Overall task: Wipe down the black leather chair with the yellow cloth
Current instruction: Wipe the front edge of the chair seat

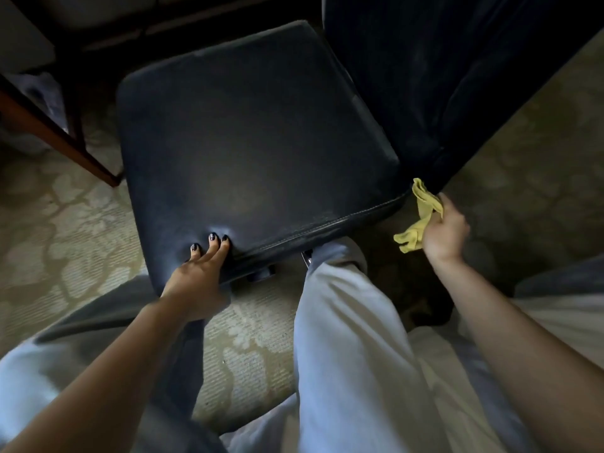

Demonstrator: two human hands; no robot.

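The black leather chair [255, 142] fills the middle of the head view, its square seat tilted toward me and its backrest rising at the upper right. My left hand [199, 273] grips the seat's near left corner, fingertips pressing dents into the leather and the thumb hidden under the edge. My right hand [446, 230] holds the crumpled yellow cloth [420, 217] just off the seat's near right corner, where seat and backrest meet. The cloth's top end touches or nearly touches that corner.
My legs in light trousers [353, 338] are below the seat, one knee under its front edge. A wooden furniture leg [65, 138] slants at the left. Patterned carpet [65, 230] covers the floor around the chair. Dark furniture stands behind the chair.
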